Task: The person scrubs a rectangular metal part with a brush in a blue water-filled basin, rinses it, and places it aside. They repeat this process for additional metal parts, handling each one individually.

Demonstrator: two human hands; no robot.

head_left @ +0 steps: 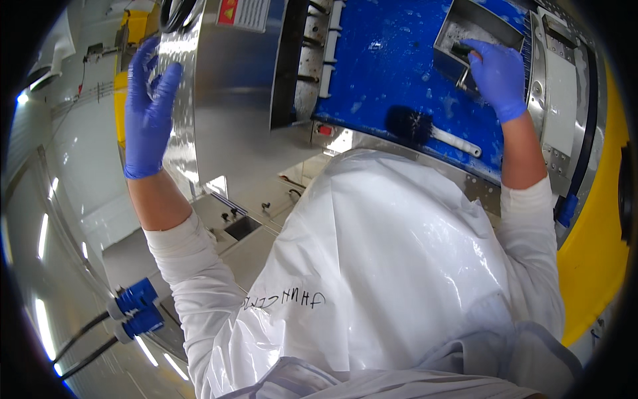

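Note:
My right hand [497,74], in a blue-purple glove, is closed over a small dark green piece that looks like a scouring pad [460,49]. It rests inside a rectangular metal box [450,62] holding whitish suds. The box sits on a wet blue surface [372,66]. My left hand [147,110], gloved the same way, is raised beside a shiny metal panel [179,100] with its fingers apart and nothing in them. I cannot tell whether it touches the panel. A brush [456,140] with dark bristles and a white handle lies on the blue surface near me.
A tall metal cover [239,93] stands between my hands, with a warning label on top. Metal rails [555,93] border the blue surface at right, beside a yellow surface [591,259]. Blue plugs [138,307] on black cables are at lower left. A white apron covers my front.

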